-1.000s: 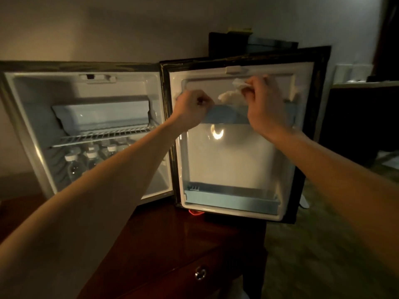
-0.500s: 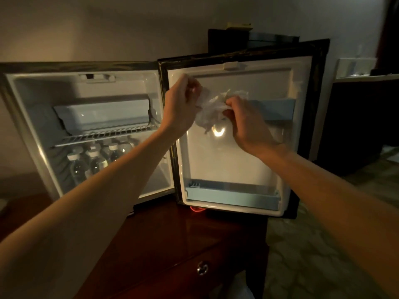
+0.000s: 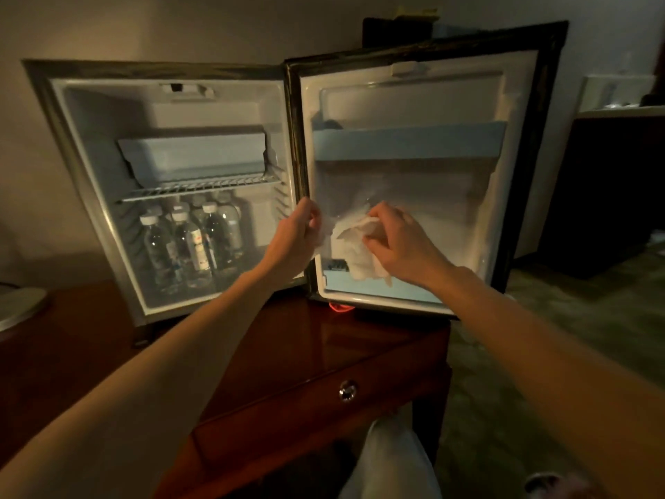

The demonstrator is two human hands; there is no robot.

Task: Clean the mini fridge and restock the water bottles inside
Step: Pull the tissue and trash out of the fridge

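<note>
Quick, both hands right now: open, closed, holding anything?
Left hand: closed, pinching one edge of the white cloth.
Right hand: closed on the same cloth.

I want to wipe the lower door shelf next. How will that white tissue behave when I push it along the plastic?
The white tissue hangs crumpled and limp between the left hand and right hand, so it is probably floppy and very light. It will likely bunch rather than slide flat. Thin as it looks, it may tear if damp.

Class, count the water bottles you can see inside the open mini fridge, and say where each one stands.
3 clear at the front, under the wire shelf: left bottle, middle bottle, right bottle. More stand dimly behind them, so the true total is uncertain.
</note>
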